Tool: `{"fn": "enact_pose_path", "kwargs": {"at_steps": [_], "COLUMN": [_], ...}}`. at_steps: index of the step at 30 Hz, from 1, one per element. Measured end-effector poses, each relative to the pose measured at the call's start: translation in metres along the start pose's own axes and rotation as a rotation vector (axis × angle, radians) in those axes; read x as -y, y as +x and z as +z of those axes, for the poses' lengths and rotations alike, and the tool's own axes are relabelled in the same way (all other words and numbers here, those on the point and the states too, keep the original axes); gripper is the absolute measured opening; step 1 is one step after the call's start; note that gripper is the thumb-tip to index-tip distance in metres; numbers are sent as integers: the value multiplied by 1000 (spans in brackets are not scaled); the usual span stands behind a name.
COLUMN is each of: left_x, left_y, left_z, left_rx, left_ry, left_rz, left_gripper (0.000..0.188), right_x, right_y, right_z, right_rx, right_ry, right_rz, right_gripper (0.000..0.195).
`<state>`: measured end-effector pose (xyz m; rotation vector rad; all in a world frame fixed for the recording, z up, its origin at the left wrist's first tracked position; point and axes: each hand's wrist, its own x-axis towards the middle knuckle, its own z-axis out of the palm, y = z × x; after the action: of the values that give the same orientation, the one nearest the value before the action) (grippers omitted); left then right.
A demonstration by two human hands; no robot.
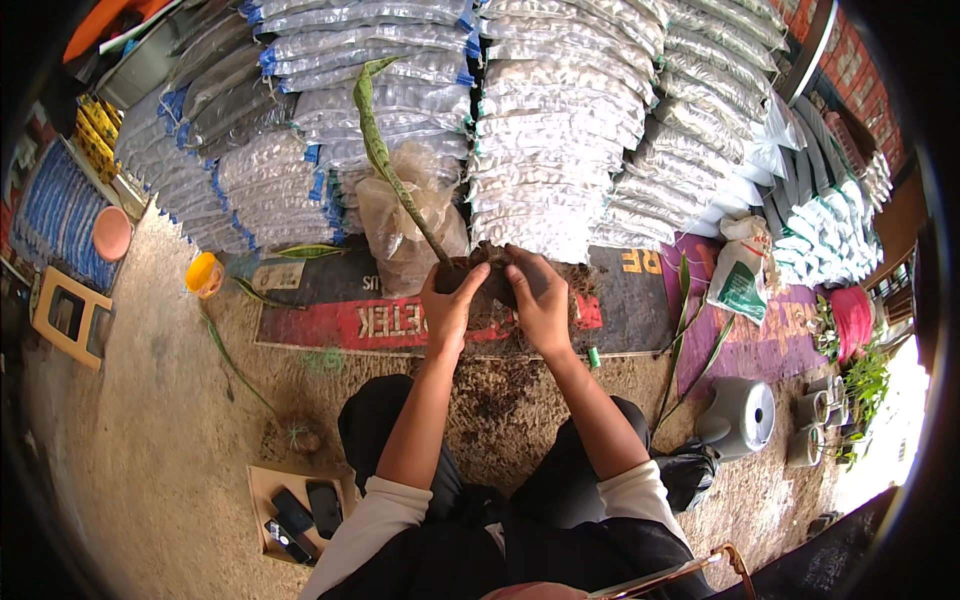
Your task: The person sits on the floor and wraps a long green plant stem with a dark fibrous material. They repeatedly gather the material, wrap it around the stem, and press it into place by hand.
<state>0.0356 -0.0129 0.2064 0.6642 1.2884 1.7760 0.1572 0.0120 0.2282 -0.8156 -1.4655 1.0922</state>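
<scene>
A tall, mottled snake plant leaf (377,154) leans up and to the left from a dark root ball (495,285). My left hand (448,306) grips the root ball's left side near the leaf's base, its thumb on top. On the other side, my right hand (541,304) closes its thumb and fingers over the soil and roots. Both hands are above a printed banner sheet (390,326) that bears writing. Loose roots and soil (581,289) lie to the right of my right hand. A crumpled clear plastic bag (405,217) stands just behind the leaf.
Stacked plastic sacks of pale stones (551,150) rise ahead. Snake plant leaves (682,330) lie right, near a grey plastic stool (739,420) and a white-green sack (741,270). At left are a yellow container (204,275), a plant with roots (300,435) and a cardboard box (262,487) holding phones.
</scene>
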Motion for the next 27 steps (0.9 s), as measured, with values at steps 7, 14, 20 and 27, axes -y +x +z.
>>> {"fn": "enact_pose_path", "kwargs": {"at_steps": [7,14,20,27], "left_x": [7,14,20,9], "left_y": [0,2,6,-1], "left_z": [5,-1,-6,-1], "left_rx": [-74,24,30,-6], "left_ry": [-27,-299,-529,-475], "left_rz": [29,-143,-72,-106], "left_gripper": [45,42,45,44], "right_x": [1,6,10,16], "right_y": [5,-1,-18,-12], "right_z": [-6,-1,13,11], "right_rx": [-98,19,280,66], "right_ry": [-42,-399,-366,-327], "right_rz": [-31,-466,-596,-414], "right_gripper": [25,30,36,37]}}
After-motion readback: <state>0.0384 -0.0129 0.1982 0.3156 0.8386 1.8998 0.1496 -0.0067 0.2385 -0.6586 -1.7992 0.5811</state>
